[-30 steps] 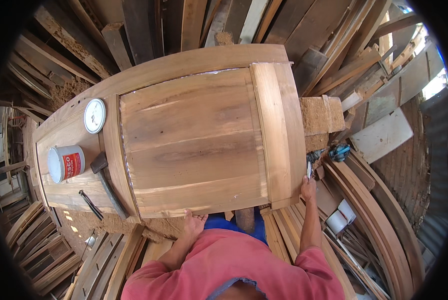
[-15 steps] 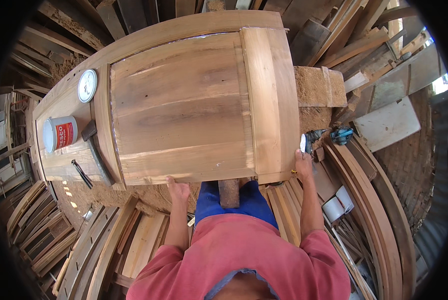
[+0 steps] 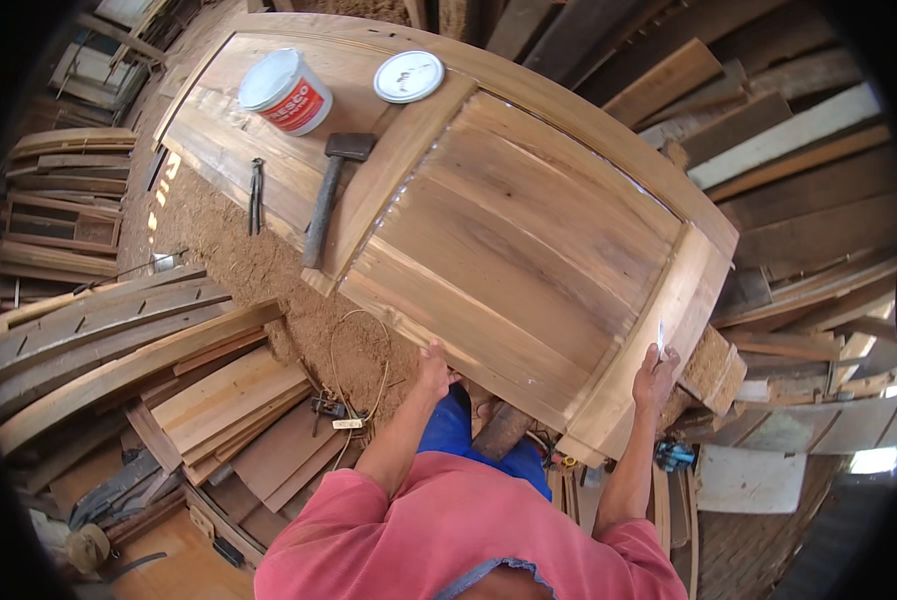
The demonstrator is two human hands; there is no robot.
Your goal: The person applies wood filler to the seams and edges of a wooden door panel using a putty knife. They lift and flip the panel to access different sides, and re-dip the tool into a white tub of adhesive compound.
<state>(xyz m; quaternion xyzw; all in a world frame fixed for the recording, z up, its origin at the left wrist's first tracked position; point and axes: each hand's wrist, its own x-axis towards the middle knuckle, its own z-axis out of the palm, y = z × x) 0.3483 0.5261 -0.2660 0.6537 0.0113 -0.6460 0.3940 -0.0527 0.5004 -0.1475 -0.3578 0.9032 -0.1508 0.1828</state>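
Note:
A large wooden panelled door (image 3: 528,240) lies flat before me. My left hand (image 3: 434,372) is closed on its near edge, thumb on top and fingers underneath. Over the end board at the door's right, my right hand (image 3: 654,376) holds a small putty knife (image 3: 661,336), its pale, narrow blade pointing away from me. Left of the panel lies a hammer (image 3: 320,212) with a dark head. Pincers (image 3: 256,197) lie at the near left edge. A white bucket with a red label (image 3: 305,104) stands farther back, beside its round white lid (image 3: 408,77).
Stacked boards (image 3: 233,395) lie at the lower left, close to a thin cord (image 3: 383,375) on sawdust-covered ground (image 3: 253,265). A wooden block (image 3: 714,366) shows under the door's right end, near a blue power tool (image 3: 675,456). Timber (image 3: 778,200) is piled behind.
My view has turned left, so the door appears slanted. My right hand, with the putty knife, has moved from beside the door's right edge to over its end board. My left hand stays at the near edge.

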